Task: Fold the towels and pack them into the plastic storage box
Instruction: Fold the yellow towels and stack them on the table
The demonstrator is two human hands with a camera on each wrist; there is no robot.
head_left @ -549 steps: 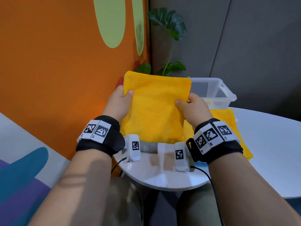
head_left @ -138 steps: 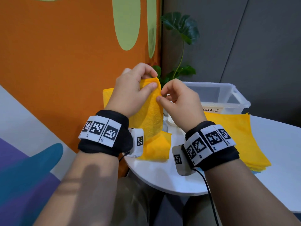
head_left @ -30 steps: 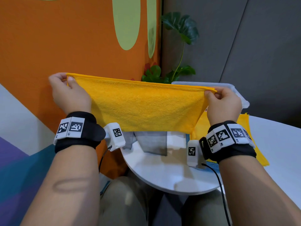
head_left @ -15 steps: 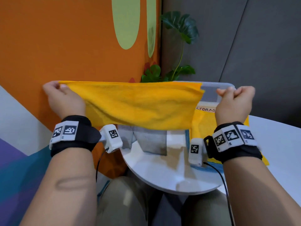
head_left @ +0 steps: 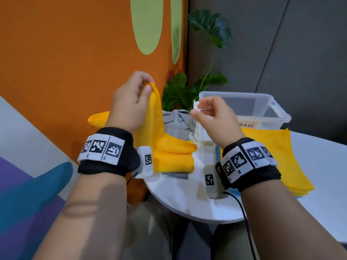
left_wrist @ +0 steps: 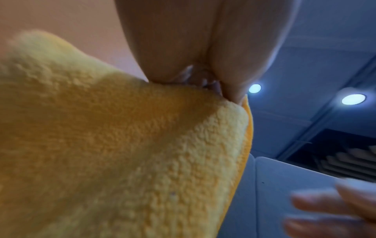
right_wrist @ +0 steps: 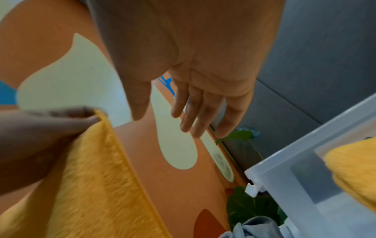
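Observation:
My left hand (head_left: 148,86) pinches the top edge of a yellow towel (head_left: 159,128) between thumb and fingers, raised over the table's left side. The towel hangs doubled from that pinch, and its lower part lies bunched on the white table (head_left: 178,194). The left wrist view shows the fingertips (left_wrist: 231,90) pressed on the towel (left_wrist: 122,153). My right hand (head_left: 197,110) hovers a little to the right with relaxed fingers (right_wrist: 195,116) and holds nothing. It is in front of the near left corner of the clear plastic box (head_left: 277,119).
A stack of flat yellow towels (head_left: 272,152) lies on the table in front of the box, to the right. A crumpled grey cloth (head_left: 176,122) sits behind the hanging towel. A potted plant (head_left: 180,91) and an orange wall (head_left: 75,62) stand close behind.
The towel was stretched wide between both hands. My right hand has let go, my left hand has moved to the middle, and the towel now hangs doubled from it.

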